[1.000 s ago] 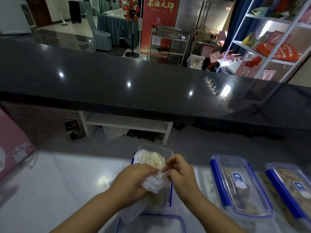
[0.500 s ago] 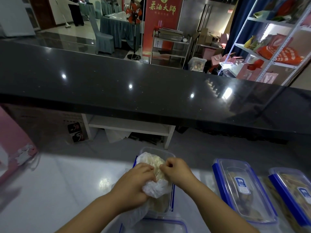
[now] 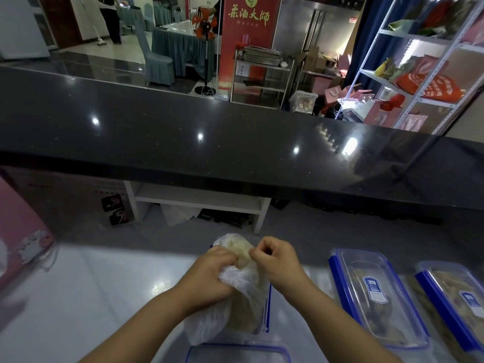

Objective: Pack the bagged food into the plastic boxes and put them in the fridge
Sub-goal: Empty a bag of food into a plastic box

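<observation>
Now both hands work the bag over the open box.
On the white counter [image 3: 104,297], two lidded boxes [image 3: 372,292] sit filled at the right, out of the way. The bagged food [image 3: 235,313] rests on an open box [image 3: 267,310], seemingly partly inside, though the box is mostly hidden. The left hand [image 3: 212,276] clutches bunched plastic to steady it; the right hand [image 3: 275,260] pinches the film opposite, probably to tuck it down.

We have one wide-angle view, worn on the person's head and looking forward and down. Nearest to us, at bottom centre, are the left hand [image 3: 212,276], the right hand [image 3: 275,260] and the bag [image 3: 235,310]. The white counter [image 3: 78,297] spreads lower left, the black bar top [image 3: 235,142] crosses mid-frame, and the room lies far along the top.
</observation>
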{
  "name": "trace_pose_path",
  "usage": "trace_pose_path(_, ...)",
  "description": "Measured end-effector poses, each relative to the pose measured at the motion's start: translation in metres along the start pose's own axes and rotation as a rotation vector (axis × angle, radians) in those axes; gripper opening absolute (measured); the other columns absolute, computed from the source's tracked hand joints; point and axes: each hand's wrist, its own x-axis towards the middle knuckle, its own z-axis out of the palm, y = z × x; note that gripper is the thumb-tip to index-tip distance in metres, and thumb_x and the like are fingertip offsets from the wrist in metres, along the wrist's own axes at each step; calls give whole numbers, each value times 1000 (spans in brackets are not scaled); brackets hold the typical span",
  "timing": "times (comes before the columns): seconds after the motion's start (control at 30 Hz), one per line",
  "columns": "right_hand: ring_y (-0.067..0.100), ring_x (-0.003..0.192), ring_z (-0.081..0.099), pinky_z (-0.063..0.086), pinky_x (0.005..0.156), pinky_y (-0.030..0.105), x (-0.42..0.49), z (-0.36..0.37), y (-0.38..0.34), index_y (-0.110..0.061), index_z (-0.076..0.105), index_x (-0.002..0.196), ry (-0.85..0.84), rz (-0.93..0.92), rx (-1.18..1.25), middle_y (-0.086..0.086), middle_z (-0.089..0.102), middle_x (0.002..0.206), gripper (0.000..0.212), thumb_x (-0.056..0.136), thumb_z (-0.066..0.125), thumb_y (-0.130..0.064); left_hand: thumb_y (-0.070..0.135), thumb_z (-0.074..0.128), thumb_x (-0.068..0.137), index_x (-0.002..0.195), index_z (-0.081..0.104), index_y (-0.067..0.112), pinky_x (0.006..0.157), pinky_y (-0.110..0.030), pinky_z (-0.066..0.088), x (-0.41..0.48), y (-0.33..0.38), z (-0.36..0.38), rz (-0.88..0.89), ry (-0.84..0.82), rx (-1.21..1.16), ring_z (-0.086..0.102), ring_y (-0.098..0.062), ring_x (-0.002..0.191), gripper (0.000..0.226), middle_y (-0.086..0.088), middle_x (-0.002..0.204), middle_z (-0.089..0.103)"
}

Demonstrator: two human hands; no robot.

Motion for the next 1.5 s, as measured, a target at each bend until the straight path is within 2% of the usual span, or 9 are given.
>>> trace_pose_path(0.33,2,66,54,45,61,16,-2,5,10,-16,46,51,133,-149,-42,0,59,80,34,74,63,1,44,67,71,89,58,31,77,-13,37,-2,-4,-1,67,45,181,39,8,95,24,24,94,46)
trace_pose_path(0.57,13,65,59,53,60,23,-12,-2,10,-5,56,57,176,-158,94,8,66,75,25,80,62,4,59,59,67,138,31,39,109,-17,7,-17,24,-9,175,-161,379,16,3,130,79,21,140,26)
trace_pose_path(0.7,15,62,56,50,59,22,-6,-7,6,-18,49,51,266,-128,166,16,64,71,39,79,57,8,66,53,73,125,49,38,108,-21,12,-28,28,-9,220,-138,407,33,2,120,59,20,128,44)
trace_pose_path(0.9,18,63,48,48,62,26,-2,-11,1,-1,45,70,338,-109,229,21,50,71,17,81,53,8,52,24,96,93,61,37,75,-14,35,-39,24,-3,131,66,352,48,4,83,40,21,90,59)
trace_pose_path(1.1,11,65,45,40,58,24,0,-1,5,-16,52,90,260,-13,99,2,53,81,21,92,38,-1,35,47,92,103,56,32,67,-13,41,-15,24,-7,-346,295,27,55,1,80,14,21,98,53)
trace_pose_path(1.2,12,66,46,41,59,26,-1,5,10,-20,53,89,221,-18,18,3,53,77,27,93,33,-1,20,54,90,127,50,23,85,-19,39,12,11,-13,-423,217,81,49,-6,102,38,15,116,45)
trace_pose_path(1.27,13,67,48,42,60,26,-2,8,11,-21,51,95,198,-36,-29,2,52,76,27,94,31,-2,23,57,87,113,59,19,88,-24,38,26,4,-15,-446,75,168,43,-14,109,27,7,107,55)
trace_pose_path(1.4,0,77,52,43,67,10,-7,6,14,-24,48,116,171,-100,-121,-13,51,87,29,99,32,-7,23,55,88,79,58,16,65,-35,47,45,5,-26,-447,45,188,55,-15,71,12,0,74,60)
trace_pose_path(1.5,-1,94,52,43,83,12,-5,0,19,-20,52,119,234,-159,-201,-11,54,103,30,99,34,-8,17,50,90,80,60,28,68,-35,50,61,9,-38,-385,82,92,60,-13,75,18,6,78,64)
